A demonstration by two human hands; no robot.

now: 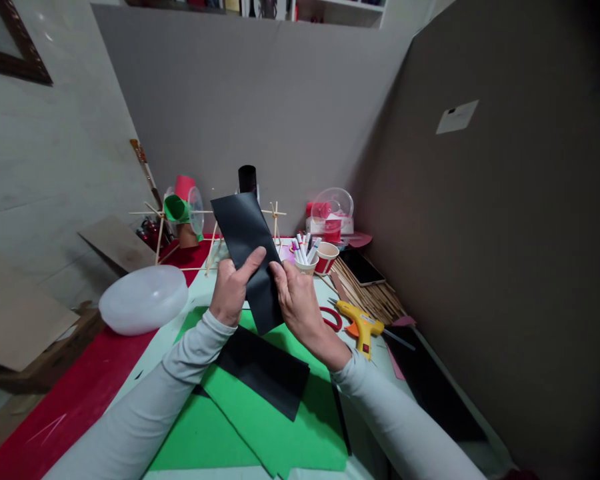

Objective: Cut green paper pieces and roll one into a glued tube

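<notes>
my pale grey sleeves (143, 403) stretch over flat bright-green sheets (215, 443). above those, the fingers of my left hand (231, 291) and right hand (300, 300) pinch a smooth black rectangular sheet (244, 227).

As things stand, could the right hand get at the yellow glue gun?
Probably yes: the glue gun lies to the right of the right hand, with nothing visible on top, though that hand may first need to release its black sheet.

Black oblong sheet (244, 230), aslant in midair
</notes>
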